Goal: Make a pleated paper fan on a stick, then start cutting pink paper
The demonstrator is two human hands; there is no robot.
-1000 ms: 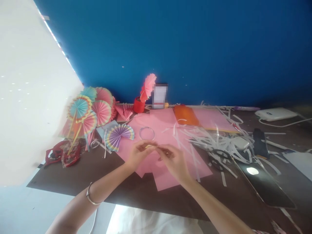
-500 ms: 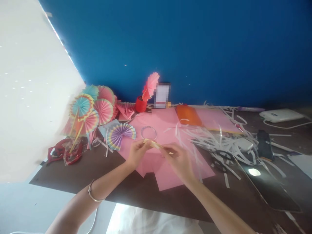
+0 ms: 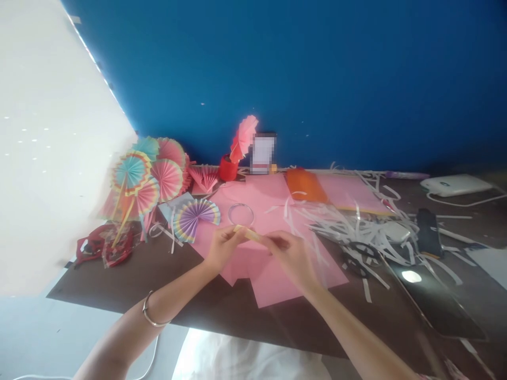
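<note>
Between my two hands is a narrow strip of pale yellow folded paper [image 3: 249, 234], held just above the table. My left hand [image 3: 225, 244] pinches its left end between thumb and fingers. At the other end, my right hand [image 3: 288, 253] is closed on the strip, the thumb pressed along it. Beneath the hands lie overlapping pink paper sheets [image 3: 273, 287]. A thin ring [image 3: 241, 215] rests on the pink paper just beyond the strip. To the left of it is a half-open pleated paper fan [image 3: 197, 217] in purple, blue and yellow.
Finished paper fans [image 3: 130, 171] cluster at the back left, near a red cup [image 3: 228, 168]. Red-handled scissors [image 3: 91, 247] seem to lie left. White paper strips [image 3: 348, 224] tangle on the right, beside a dark tablet-like device [image 3: 439, 303]. A white device [image 3: 455, 184] with a cable sits far right.
My right thumb and fingers have closed further along the strip, which now shows less of its right end. My left hand keeps its pinch in nearly the same place.
</note>
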